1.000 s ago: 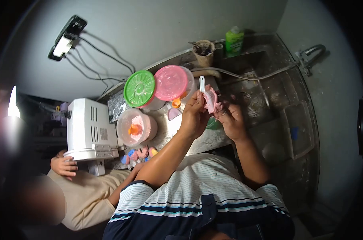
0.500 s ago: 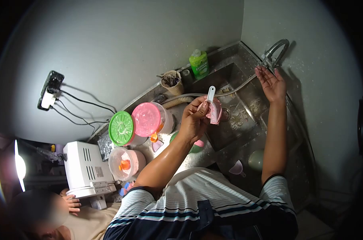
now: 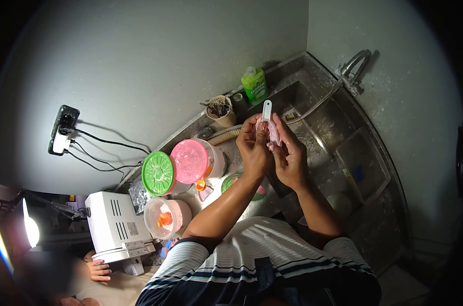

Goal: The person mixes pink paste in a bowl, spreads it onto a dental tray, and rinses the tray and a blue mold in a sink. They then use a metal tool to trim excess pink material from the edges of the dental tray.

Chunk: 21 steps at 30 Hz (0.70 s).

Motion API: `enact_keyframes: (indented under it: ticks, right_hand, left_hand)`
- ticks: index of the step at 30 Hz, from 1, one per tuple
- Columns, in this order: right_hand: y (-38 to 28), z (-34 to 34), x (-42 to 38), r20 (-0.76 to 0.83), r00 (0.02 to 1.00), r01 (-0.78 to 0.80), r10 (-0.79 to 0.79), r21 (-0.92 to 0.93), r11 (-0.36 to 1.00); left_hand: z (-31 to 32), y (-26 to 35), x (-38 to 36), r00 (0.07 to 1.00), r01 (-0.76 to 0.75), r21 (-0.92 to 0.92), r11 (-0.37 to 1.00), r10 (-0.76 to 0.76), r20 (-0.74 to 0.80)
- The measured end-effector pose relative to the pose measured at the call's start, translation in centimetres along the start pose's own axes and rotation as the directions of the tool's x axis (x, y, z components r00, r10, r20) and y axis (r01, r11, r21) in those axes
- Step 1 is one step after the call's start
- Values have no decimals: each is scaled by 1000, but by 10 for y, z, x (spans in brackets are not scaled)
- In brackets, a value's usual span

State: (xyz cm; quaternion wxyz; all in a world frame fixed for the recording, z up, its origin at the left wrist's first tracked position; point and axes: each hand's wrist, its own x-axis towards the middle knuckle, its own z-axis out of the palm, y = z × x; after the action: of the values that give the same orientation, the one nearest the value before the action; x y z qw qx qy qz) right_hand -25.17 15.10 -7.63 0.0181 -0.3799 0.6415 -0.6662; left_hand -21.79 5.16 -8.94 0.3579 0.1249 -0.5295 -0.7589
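A white-handled tray filled with pink material is held up over the near side of the metal sink, its handle pointing away from me. My left hand is closed on it, the thumb pressed over the pink mass. From the other side my right hand wraps round the same tray, fingers along its edge and thumb close to the pink material. The palms and hands partly hide the tray's underside.
Tubs with green and pink lids and an open tub of pink powder stand left. A green bottle, tool cup and faucet are behind. Another person's hand is by a white machine.
My right hand has come down from near the faucet and now grips the tray beside my left hand. My left hand still holds the tray.
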Motion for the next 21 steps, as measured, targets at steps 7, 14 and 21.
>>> enact_keyframes:
  ticks: [7, 14, 21]
  right_hand:
    - [2, 0, 18, -53, 976, -168, 211, 430, 887]
    - [5, 16, 12, -75, 901, -316, 428, 563, 764]
    - [16, 32, -6, -99, 845, -327, 525, 681, 655]
  left_hand:
    - [9, -6, -19, 994, -107, 77, 991, 106, 24]
    - [6, -7, -13, 932, -362, 395, 845, 336, 136]
    - [-2, 11, -23, 905, -422, 558, 714, 369, 213]
